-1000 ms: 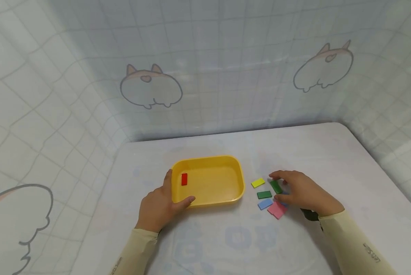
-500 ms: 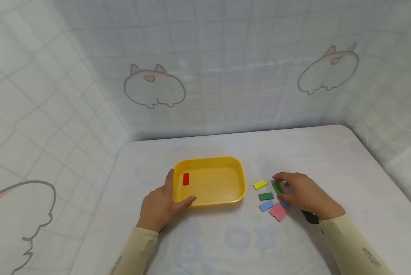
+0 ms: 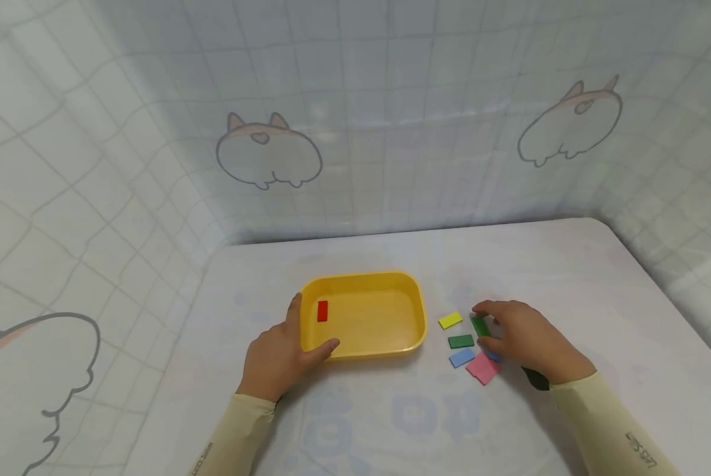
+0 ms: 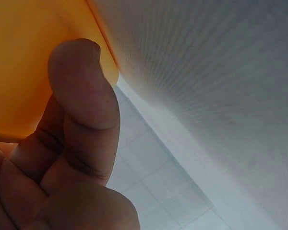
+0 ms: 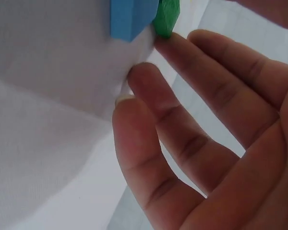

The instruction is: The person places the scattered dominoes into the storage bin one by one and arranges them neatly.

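Note:
My left hand [image 3: 275, 357] grips the near left corner of a yellow tray [image 3: 370, 277], thumb over the front rim and fingers along the outer left side. A red domino block [image 3: 322, 311] lies inside the tray, toward its left end. To the right of the tray, my right hand [image 3: 519, 337] bends over a green domino block [image 3: 480, 326], with thumb and index finger at its two ends. The right wrist view shows a fingertip against the green block [image 5: 167, 19], and a blue block [image 5: 129, 19] nearby. The other right fingers are curled.
Between tray and right hand lie a yellow block [image 3: 450, 320], a second green block [image 3: 461, 341], a blue block [image 3: 462, 357] and overlapping pink blocks [image 3: 484, 368]. The white-covered table [image 3: 546, 251] meets a grid-patterned curtain [image 3: 391, 165] at its back edge.
The head view has shifted slightly, moving everything a little to the right in the picture. The right thumb and index finger stay around the green block; the left hand stays on the tray.

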The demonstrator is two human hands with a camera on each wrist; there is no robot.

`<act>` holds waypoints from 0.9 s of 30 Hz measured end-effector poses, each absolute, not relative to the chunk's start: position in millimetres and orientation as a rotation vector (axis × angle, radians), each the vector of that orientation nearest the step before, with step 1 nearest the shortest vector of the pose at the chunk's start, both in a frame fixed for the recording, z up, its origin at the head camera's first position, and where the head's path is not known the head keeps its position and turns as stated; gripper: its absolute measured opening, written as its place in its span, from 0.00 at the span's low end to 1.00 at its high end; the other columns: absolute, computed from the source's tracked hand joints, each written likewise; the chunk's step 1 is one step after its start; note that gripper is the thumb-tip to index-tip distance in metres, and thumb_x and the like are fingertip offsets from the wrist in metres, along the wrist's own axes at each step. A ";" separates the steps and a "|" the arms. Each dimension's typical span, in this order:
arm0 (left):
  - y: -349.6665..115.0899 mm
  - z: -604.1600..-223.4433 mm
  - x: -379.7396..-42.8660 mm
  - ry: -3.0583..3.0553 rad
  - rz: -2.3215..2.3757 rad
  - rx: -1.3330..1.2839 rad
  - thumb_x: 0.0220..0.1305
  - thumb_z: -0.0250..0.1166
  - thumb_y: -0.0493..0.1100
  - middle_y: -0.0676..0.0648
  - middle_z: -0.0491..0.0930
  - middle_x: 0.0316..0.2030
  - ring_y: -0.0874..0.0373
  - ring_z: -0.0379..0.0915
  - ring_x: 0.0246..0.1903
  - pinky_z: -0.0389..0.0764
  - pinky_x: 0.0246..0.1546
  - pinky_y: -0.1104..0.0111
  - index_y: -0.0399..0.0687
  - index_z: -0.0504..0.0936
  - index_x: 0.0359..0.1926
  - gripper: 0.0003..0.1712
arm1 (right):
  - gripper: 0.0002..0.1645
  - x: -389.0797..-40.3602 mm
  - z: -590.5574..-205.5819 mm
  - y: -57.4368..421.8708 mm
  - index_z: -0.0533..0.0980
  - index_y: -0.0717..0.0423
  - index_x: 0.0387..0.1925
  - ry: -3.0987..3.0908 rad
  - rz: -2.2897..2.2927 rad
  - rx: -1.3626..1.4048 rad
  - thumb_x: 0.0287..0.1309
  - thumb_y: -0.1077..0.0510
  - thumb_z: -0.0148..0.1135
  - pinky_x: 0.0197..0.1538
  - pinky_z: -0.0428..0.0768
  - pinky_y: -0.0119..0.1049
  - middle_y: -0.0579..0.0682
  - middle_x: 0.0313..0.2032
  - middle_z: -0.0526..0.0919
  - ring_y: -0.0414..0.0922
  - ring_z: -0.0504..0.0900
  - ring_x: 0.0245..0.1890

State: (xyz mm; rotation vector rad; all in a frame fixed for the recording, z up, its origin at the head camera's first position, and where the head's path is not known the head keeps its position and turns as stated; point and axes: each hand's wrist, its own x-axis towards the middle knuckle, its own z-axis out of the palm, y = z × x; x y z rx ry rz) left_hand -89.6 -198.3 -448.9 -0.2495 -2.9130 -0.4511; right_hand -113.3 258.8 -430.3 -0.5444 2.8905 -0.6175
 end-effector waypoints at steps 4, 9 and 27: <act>-198.4 -447.6 -88.9 -2.898 -0.448 -0.259 0.55 0.57 0.89 0.53 0.63 0.12 0.57 0.59 0.10 0.62 0.12 0.63 0.43 0.57 0.81 0.70 | 0.32 -113.5 -432.3 262.0 0.81 0.52 0.61 2.872 -0.620 -0.542 0.54 0.54 0.81 0.53 0.82 0.52 0.43 0.51 0.86 0.46 0.85 0.48; -198.2 -446.8 -88.5 -2.891 -0.452 -0.256 0.55 0.57 0.89 0.54 0.62 0.11 0.57 0.58 0.10 0.62 0.11 0.63 0.43 0.57 0.81 0.70 | 0.30 -114.7 -431.3 262.4 0.80 0.53 0.61 2.876 -0.619 -0.574 0.56 0.58 0.77 0.53 0.83 0.53 0.44 0.52 0.86 0.46 0.85 0.48; -198.0 -444.8 -87.4 -2.909 -0.431 -0.242 0.55 0.56 0.89 0.53 0.63 0.12 0.58 0.57 0.10 0.61 0.11 0.64 0.42 0.57 0.81 0.71 | 0.32 -113.0 -432.3 259.7 0.81 0.55 0.61 2.920 -0.598 -0.556 0.55 0.54 0.81 0.53 0.83 0.53 0.43 0.48 0.87 0.45 0.84 0.46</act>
